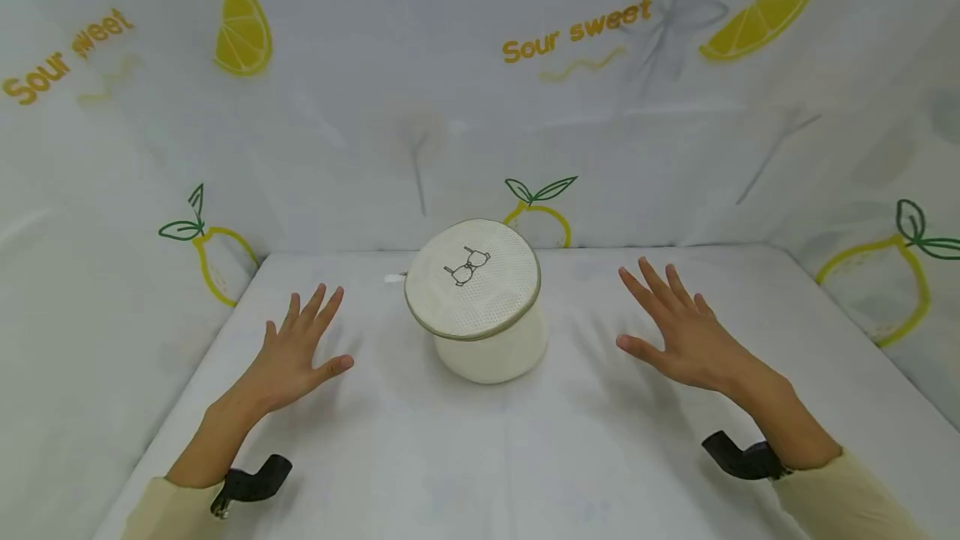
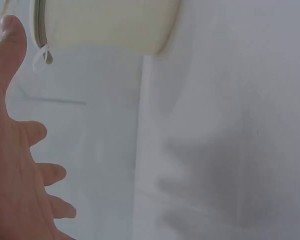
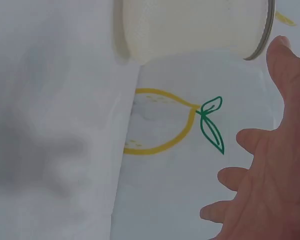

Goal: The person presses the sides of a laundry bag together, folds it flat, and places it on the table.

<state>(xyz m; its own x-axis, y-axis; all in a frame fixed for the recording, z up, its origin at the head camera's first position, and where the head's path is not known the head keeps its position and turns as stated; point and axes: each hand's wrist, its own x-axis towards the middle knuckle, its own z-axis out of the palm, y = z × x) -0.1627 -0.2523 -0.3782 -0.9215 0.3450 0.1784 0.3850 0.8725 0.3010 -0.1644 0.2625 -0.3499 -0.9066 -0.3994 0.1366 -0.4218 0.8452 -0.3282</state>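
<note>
Cream mesh bag (image 1: 474,303) between the left hand (image 1: 292,361) and right hand (image 1: 681,342), touched by neither.
Both hands hover over the white tabletop (image 1: 442,465) with fingers spread, holding nothing; the bag stands inward of each thumb, its zip pull (image 1: 393,278) jutting toward the left hand. To handle it well, I would bring both palms in level from either side and press lightly and evenly on the lower wall (image 1: 493,355), as the fabric looks soft enough to buckle.

2 hands (image 1: 288,361) (image 1: 688,347), 1 bag (image 1: 477,298) and 2 black brackets (image 1: 258,482) (image 1: 741,460) show.
</note>
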